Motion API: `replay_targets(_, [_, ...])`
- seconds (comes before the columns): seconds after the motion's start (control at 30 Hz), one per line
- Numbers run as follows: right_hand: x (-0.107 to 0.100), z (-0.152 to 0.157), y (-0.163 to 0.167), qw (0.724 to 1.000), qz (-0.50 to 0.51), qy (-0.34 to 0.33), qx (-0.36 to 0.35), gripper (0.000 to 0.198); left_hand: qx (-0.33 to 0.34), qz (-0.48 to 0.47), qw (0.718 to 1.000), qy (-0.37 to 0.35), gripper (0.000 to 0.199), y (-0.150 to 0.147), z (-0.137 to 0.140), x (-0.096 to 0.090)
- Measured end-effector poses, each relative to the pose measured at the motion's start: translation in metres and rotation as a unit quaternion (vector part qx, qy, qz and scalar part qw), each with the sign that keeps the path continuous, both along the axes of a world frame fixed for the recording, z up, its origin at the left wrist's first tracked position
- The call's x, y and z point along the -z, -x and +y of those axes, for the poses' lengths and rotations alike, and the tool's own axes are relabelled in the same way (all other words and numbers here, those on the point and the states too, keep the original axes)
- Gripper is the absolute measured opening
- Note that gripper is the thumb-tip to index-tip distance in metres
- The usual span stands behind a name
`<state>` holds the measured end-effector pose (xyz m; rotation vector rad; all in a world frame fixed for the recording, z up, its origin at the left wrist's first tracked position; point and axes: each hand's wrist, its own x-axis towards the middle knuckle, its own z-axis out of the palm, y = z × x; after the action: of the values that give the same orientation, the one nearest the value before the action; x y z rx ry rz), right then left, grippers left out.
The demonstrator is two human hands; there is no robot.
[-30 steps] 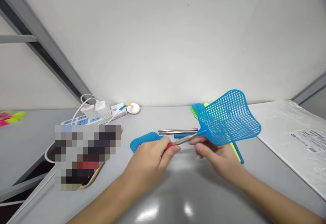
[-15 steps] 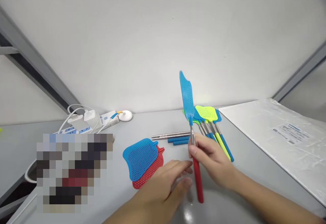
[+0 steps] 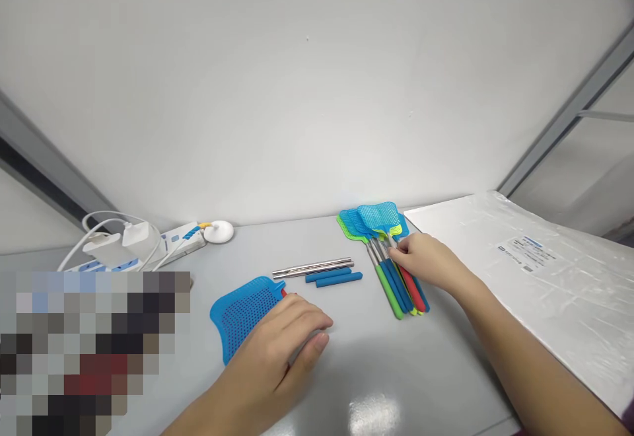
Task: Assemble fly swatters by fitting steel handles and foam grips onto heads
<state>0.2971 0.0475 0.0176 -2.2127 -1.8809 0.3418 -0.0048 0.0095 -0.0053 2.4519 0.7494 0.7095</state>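
My right hand pinches the metal shaft of a fly swatter with a blue head and a red handle. That swatter lies over a group of fly swatters with green, blue and yellow-green parts, heads toward the wall. My left hand holds nothing, thumb apart from the fingers, and partly covers a loose blue swatter head. A sliver of a red swatter head shows beside it; the rest is hidden. Several metal rods and two blue handle tubes lie farther back.
A power strip with white chargers, cables and a round white device stands at the left, before a pixelated patch. A plastic-wrapped white board with a label covers the table's right side. The wall rises behind.
My right hand has carried the blue-headed swatter from upright down onto the group at the right. My left hand has drawn away from it to the left. The view has shifted right.
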Motion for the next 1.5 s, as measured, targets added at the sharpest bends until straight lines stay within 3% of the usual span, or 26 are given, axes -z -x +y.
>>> replay_targets(0.33, [-0.001, 0.001, 0.001, 1.000, -0.017, -0.020, -0.016, 0.039, -0.008, -0.005, 0.998, -0.061, 0.020, 0.002, 0.001, -0.002])
replay_targets(0.4, [-0.006, -0.006, 0.005, 0.998, 0.015, -0.036, -0.052, 0.038, -0.048, -0.020, 0.996, -0.069, 0.022, 0.002, 0.002, -0.001])
replay_targets(0.5, [-0.012, -0.019, 0.018, 0.982, 0.117, -0.043, -0.144, 0.034, -0.190, -0.052, 0.971, -0.132, 0.037, 0.007, 0.007, -0.002])
replay_targets(0.57, [-0.016, -0.029, 0.028, 0.960, 0.176, -0.024, -0.217, 0.030, -0.275, -0.067, 0.934, -0.218, 0.053, 0.014, 0.013, -0.007])
replay_targets(0.67, [-0.020, -0.042, 0.043, 0.924, 0.226, 0.021, -0.307, 0.026, -0.297, -0.085, 0.908, -0.283, 0.063, 0.025, 0.021, -0.015])
replay_targets(0.73, [-0.021, -0.049, 0.051, 0.902, 0.276, 0.090, -0.320, 0.021, -0.272, -0.125, 0.922, -0.243, 0.044, 0.028, 0.022, -0.019])
replay_targets(0.8, [-0.020, -0.054, 0.057, 0.870, 0.352, 0.190, -0.289, 0.017, -0.243, -0.192, 0.933, -0.181, 0.025, 0.027, 0.018, -0.019])
replay_targets(0.9, [-0.016, -0.058, 0.068, 0.798, 0.467, 0.299, -0.237, 0.028, -0.195, -0.275, 0.934, -0.116, 0.023, 0.022, 0.010, -0.016])
replay_targets(1.0, [-0.012, -0.062, 0.081, 0.756, 0.513, 0.333, -0.234, 0.032, -0.244, -0.276, 0.924, -0.105, 0.026, 0.017, 0.004, -0.013])
replay_targets(1.07, [-0.010, -0.065, 0.089, 0.765, 0.500, 0.324, -0.246, 0.030, -0.309, -0.254, 0.910, -0.105, 0.025, 0.015, 0.004, -0.013])
replay_targets(1.1, [-0.009, -0.067, 0.093, 0.784, 0.479, 0.296, -0.261, 0.028, -0.328, -0.244, 0.908, -0.097, 0.024, 0.016, 0.005, -0.014])
replay_targets(1.2, [-0.006, -0.071, 0.097, 0.872, 0.344, 0.118, -0.326, 0.029, -0.362, -0.225, 0.902, -0.067, 0.024, 0.029, 0.014, -0.028])
replay_targets(1.27, [-0.003, -0.071, 0.093, 0.911, 0.227, -0.015, -0.344, 0.030, -0.414, -0.217, 0.881, -0.073, 0.024, 0.048, 0.027, -0.044])
replay_targets(1.33, [0.000, -0.068, 0.087, 0.924, 0.141, -0.113, -0.336, 0.025, -0.482, -0.229, 0.844, -0.054, 0.029, 0.070, 0.042, -0.057])
replay_targets(1.37, [0.003, -0.066, 0.085, 0.927, 0.112, -0.144, -0.329, 0.022, -0.496, -0.205, 0.844, -0.018, 0.030, 0.079, 0.050, -0.062])
replay_targets(1.4, [0.006, -0.064, 0.085, 0.928, 0.084, -0.164, -0.325, 0.020, -0.502, -0.169, 0.848, -0.003, 0.027, 0.086, 0.056, -0.063])
replay_targets(1.5, [0.020, -0.060, 0.094, 0.921, -0.021, -0.166, -0.351, 0.020, -0.437, 0.011, 0.899, 0.006, 0.024, 0.092, 0.066, -0.054])
